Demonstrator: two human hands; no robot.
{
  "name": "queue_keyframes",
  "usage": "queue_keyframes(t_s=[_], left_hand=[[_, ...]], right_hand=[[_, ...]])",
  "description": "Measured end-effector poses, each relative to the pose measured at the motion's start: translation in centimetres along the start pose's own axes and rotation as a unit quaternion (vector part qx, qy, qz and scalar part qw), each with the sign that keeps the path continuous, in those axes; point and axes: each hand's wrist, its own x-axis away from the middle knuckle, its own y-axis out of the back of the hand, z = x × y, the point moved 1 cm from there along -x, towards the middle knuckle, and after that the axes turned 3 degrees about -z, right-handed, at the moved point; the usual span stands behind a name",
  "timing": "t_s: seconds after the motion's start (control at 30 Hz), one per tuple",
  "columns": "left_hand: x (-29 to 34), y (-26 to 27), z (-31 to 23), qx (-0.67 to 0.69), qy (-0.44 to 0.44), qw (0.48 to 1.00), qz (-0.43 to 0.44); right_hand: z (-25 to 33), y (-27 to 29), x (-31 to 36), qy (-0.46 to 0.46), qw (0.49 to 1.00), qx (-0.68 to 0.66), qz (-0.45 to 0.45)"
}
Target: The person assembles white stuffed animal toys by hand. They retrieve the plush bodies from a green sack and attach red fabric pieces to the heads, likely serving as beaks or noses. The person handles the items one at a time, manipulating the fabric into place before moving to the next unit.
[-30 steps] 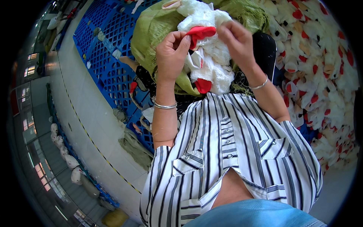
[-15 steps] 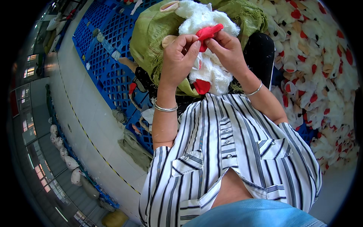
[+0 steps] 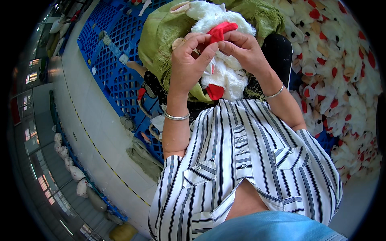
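Observation:
Between my two hands is a red fabric piece (image 3: pixel 220 30), soft and folded. My left hand (image 3: pixel 189 54) pinches its left side with thumb and forefinger. On its right side, my right hand (image 3: pixel 245 52) grips the cloth the same way. Beneath lies a white plush skin (image 3: pixel 231 76) with long fluffy pile, bunched up on my lap. It has a beige ear-like piece (image 3: pixel 179 7) at its upper left and a red patch (image 3: pixel 214 92) at its lower end. Whether the red piece is sewn to the plush is hidden by my fingers.
A green woven sack (image 3: pixel 159 40) spreads under the plush. Blue plastic pallets (image 3: pixel 114 64) lie to the left, beside a pale floor (image 3: pixel 86 108) with a striped line. On the right rises a big heap of white plush pieces with red parts (image 3: pixel 329 72).
My right hand has shifted slightly to the right and down. The red piece has been turned and folded between my fingers, and both hands still hold it.

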Motion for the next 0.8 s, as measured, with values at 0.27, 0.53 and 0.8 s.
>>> queue_keyframes(t_s=[0.27, 0.53, 0.8], left_hand=[[0.0, 1.4, -0.7, -0.027, 0.029, 0.999, 0.001], [-0.1, 3.4, -3.1, -0.144, 0.017, 0.989, -0.036], [-0.1, 3.5, -2.0, -0.198, 0.05, 0.978, 0.046]], right_hand=[[0.6, -0.2, -1.1, 0.157, 0.968, 0.134, -0.143], [1.0, 0.6, -1.5, 0.157, 0.955, 0.244, -0.067], [0.2, -1.9, -1.2, 0.116, 0.978, 0.172, -0.018]])
